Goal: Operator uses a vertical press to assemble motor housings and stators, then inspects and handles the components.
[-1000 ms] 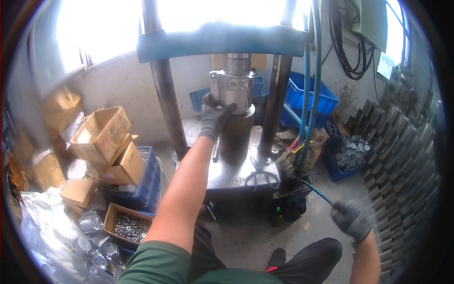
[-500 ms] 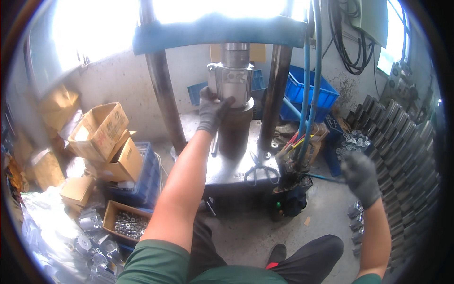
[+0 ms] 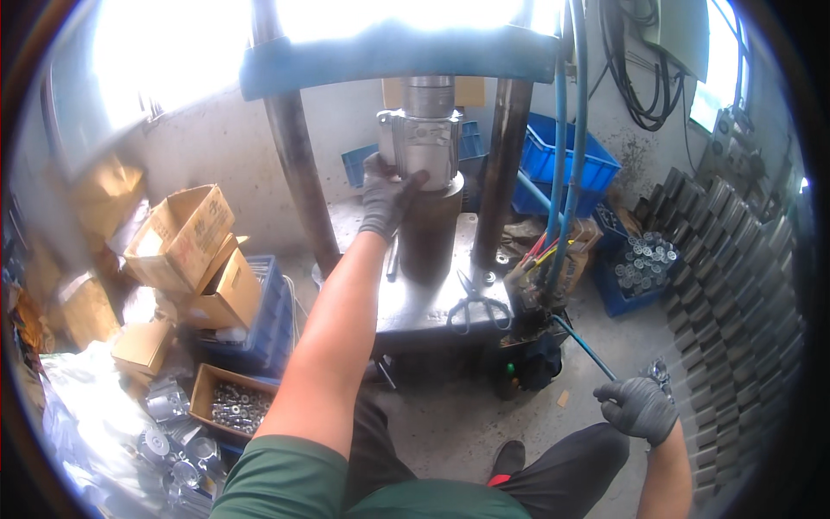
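My left hand (image 3: 386, 199), in a grey glove, reaches forward and is closed on the lower left side of a silver finned metal housing (image 3: 430, 147). The housing stands upright on a dark steel cylinder (image 3: 430, 238), directly under the press ram (image 3: 430, 97). Low on the right, my gloved right hand (image 3: 641, 411) is closed at the end of a thin blue lever (image 3: 586, 348), which slopes down toward me from the press's side. Scissors (image 3: 478, 307) lie on the press table (image 3: 415, 316), to the right of the cylinder.
A blue crossbeam (image 3: 398, 65) and two steel posts frame the press. Blue hoses (image 3: 572, 156) run down its right side. Finned metal parts (image 3: 726, 303) are stacked at right, near a blue bin of round pieces (image 3: 635, 290). Cardboard boxes (image 3: 177, 242) and a box of small parts (image 3: 201, 394) stand left.
My right hand has moved down and toward me, and the blue lever has swung down with it. My left hand stays on the metal housing.
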Demonstrator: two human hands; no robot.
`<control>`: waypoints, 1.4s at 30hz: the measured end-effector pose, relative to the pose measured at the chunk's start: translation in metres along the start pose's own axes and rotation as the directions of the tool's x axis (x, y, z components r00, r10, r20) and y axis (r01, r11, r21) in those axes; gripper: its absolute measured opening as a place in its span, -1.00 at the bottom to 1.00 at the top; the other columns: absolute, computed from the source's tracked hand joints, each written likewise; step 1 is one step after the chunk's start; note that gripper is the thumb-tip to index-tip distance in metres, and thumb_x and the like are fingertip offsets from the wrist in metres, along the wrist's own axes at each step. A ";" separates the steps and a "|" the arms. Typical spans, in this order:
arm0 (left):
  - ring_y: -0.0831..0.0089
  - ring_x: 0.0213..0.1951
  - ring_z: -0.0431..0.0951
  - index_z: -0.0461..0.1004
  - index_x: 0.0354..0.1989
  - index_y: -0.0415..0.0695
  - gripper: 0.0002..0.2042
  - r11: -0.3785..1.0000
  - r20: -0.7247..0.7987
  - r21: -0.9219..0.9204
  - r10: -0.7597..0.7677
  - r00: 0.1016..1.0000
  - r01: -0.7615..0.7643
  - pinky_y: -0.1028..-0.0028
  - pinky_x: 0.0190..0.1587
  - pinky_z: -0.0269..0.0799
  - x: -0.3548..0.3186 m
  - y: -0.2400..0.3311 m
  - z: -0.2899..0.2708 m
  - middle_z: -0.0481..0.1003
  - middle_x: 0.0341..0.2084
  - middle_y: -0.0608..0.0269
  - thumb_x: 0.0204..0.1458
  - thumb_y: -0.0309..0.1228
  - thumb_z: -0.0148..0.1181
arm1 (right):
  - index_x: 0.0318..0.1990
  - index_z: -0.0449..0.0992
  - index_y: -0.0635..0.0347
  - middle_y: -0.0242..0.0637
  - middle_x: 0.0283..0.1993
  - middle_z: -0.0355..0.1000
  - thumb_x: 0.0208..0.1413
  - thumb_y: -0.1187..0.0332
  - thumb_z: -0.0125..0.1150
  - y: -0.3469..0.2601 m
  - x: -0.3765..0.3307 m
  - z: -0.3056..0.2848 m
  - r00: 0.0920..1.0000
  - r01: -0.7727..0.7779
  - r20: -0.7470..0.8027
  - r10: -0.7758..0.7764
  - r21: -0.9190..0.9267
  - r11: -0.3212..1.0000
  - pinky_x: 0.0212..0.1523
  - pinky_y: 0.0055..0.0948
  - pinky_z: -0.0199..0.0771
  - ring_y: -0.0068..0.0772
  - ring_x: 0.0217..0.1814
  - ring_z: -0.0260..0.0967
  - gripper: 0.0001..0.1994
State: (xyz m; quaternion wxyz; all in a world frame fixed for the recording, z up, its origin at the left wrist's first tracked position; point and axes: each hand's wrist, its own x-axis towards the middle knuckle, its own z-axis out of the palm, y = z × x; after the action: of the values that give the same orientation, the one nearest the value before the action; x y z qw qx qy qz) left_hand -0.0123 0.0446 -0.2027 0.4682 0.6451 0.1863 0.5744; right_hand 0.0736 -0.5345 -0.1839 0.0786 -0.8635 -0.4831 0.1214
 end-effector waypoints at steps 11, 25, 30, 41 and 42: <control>0.20 0.18 0.51 0.27 0.29 -0.24 -0.11 1.000 -0.012 0.013 -0.009 1.000 0.009 0.29 0.27 0.49 -0.003 0.009 0.003 0.47 0.10 0.02 -0.19 -0.23 0.70 | -0.28 0.74 0.16 -0.03 -0.33 0.65 0.06 0.32 0.29 0.007 -0.006 0.005 0.996 0.076 0.059 -0.069 -0.118 0.990 -0.09 -0.07 0.66 0.08 -0.22 0.65 -0.83; 0.22 0.18 0.51 0.28 0.30 -0.24 -0.11 1.000 -0.020 0.013 0.012 1.000 -0.012 0.31 0.26 0.49 0.003 -0.001 0.001 0.48 0.11 0.04 -0.21 -0.26 0.71 | -0.08 0.77 0.15 0.00 -0.16 0.70 0.19 0.16 0.26 0.009 -0.001 0.001 0.995 0.051 0.086 -0.046 -0.065 0.997 0.01 -0.09 0.68 0.06 -0.13 0.68 -0.68; 0.25 0.18 0.50 0.28 0.29 -0.23 -0.11 0.997 0.008 -0.066 -0.026 1.000 0.027 0.32 0.26 0.48 -0.004 0.008 0.006 0.48 0.11 0.06 -0.21 -0.26 0.71 | -0.02 0.76 0.18 -0.01 -0.12 0.70 0.19 0.18 0.26 0.011 -0.005 0.004 0.980 0.089 0.186 -0.067 -0.113 0.990 0.06 -0.10 0.68 0.07 -0.08 0.68 -0.65; 0.26 0.18 0.49 0.27 0.31 -0.24 -0.09 0.999 -0.009 -0.042 -0.001 1.000 0.001 0.33 0.25 0.48 0.001 -0.003 0.004 0.48 0.12 0.05 -0.21 -0.25 0.70 | -0.03 0.77 0.14 -0.02 -0.16 0.71 0.14 0.32 0.33 0.006 -0.004 -0.002 0.991 0.059 0.124 -0.051 -0.062 0.996 0.01 -0.14 0.69 0.07 -0.13 0.70 -0.72; 0.26 0.18 0.49 0.27 0.31 -0.24 -0.09 0.999 -0.010 -0.041 -0.001 1.000 0.000 0.33 0.25 0.48 0.002 -0.004 0.004 0.48 0.12 0.05 -0.21 -0.25 0.70 | -0.03 0.77 0.14 -0.02 -0.16 0.71 0.14 0.32 0.33 0.006 -0.003 -0.003 0.991 0.061 0.124 -0.053 -0.062 0.996 0.01 -0.14 0.69 0.07 -0.13 0.70 -0.72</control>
State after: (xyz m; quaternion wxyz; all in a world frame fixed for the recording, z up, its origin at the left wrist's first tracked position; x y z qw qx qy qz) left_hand -0.0075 0.0464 -0.2041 0.4805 0.6323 0.1770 0.5813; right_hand 0.0776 -0.5403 -0.1825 0.0241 -0.8425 -0.5150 0.1559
